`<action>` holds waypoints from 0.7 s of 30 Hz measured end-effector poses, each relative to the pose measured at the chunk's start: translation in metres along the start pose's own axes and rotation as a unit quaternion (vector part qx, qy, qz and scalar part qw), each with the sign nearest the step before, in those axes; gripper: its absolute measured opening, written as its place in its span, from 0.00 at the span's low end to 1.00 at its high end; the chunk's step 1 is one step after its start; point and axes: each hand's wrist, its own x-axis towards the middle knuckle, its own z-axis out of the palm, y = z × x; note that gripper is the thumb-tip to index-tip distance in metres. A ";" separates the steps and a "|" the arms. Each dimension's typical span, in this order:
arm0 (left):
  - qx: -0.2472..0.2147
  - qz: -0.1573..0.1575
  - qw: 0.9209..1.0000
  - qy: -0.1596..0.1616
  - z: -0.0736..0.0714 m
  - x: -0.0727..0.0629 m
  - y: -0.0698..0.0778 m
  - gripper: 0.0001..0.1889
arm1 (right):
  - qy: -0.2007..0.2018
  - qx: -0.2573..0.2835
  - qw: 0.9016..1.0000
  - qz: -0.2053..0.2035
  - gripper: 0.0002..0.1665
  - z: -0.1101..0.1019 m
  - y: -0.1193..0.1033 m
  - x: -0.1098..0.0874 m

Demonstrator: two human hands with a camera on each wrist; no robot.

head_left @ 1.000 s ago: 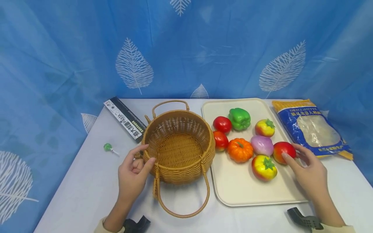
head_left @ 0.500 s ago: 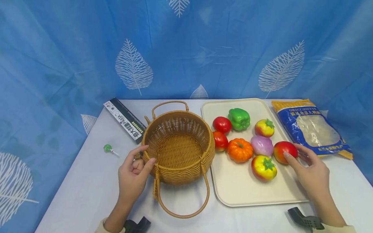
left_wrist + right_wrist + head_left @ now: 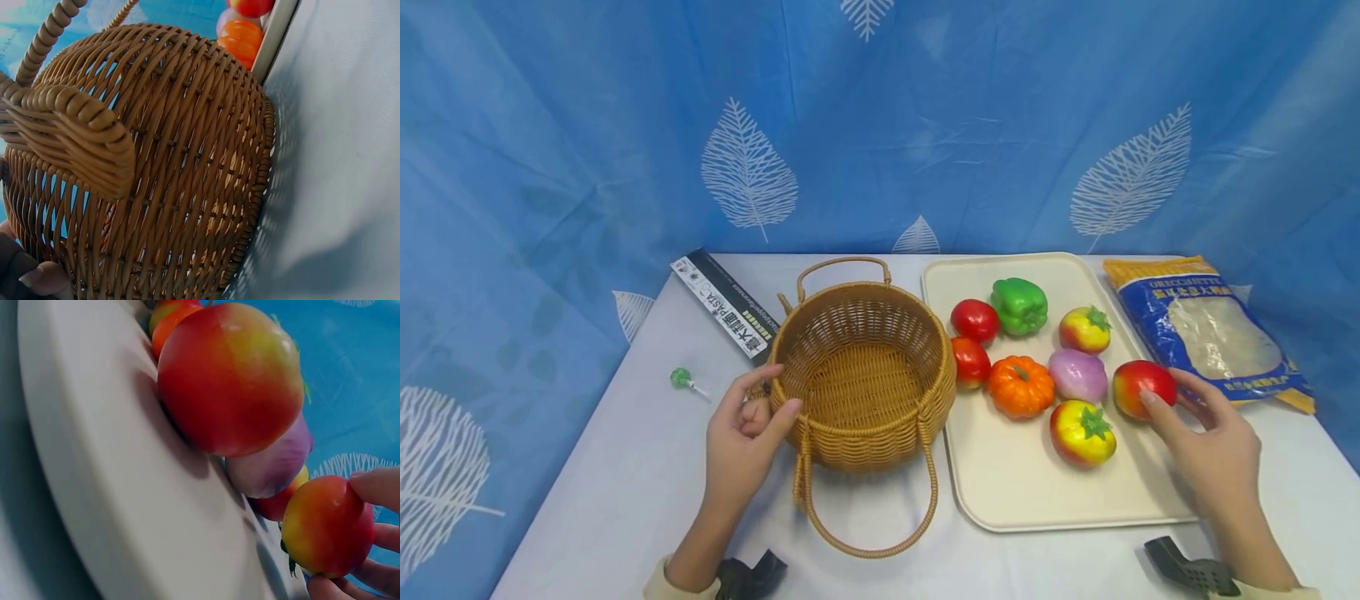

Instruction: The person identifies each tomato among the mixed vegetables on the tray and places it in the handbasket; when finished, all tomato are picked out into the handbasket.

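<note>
A round brown wicker basket (image 3: 865,450) stands upright left of centre, its front handle folded down onto the table. At its left rim, my left hand (image 3: 741,450) grips the edge with thumb and index finger over it; in the left wrist view its fingertips (image 3: 47,278) touch the weave. My right hand (image 3: 1217,446) pinches a red and yellow toy tomato (image 3: 1144,389) at the right side of the cream tray (image 3: 1015,500). The right wrist view shows the green leaves of this tomato (image 3: 328,526) pointing down; I cannot tell whether it touches the tray.
On the tray lie a purple onion (image 3: 1078,375), an orange pumpkin (image 3: 1021,387), a green bell pepper (image 3: 1019,306) and several other tomatoes (image 3: 1082,433). A pasta bag (image 3: 1217,333) sits right, a long pasta box (image 3: 726,304) and a lollipop (image 3: 681,378) left.
My right hand has moved a little to the right with the tomato, widening the gap to the onion. The left hand and basket have stayed in place.
</note>
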 end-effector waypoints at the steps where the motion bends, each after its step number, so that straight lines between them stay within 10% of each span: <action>1: -0.001 -0.001 1.000 0.000 0.000 0.001 0.000 0.24 | 0.002 0.007 1.000 0.004 0.41 -0.001 0.000 0.000; 21: -0.018 -0.009 1.000 -0.002 0.000 0.004 -0.001 0.23 | 0.038 0.184 0.978 -0.092 0.33 0.008 -0.045 -0.030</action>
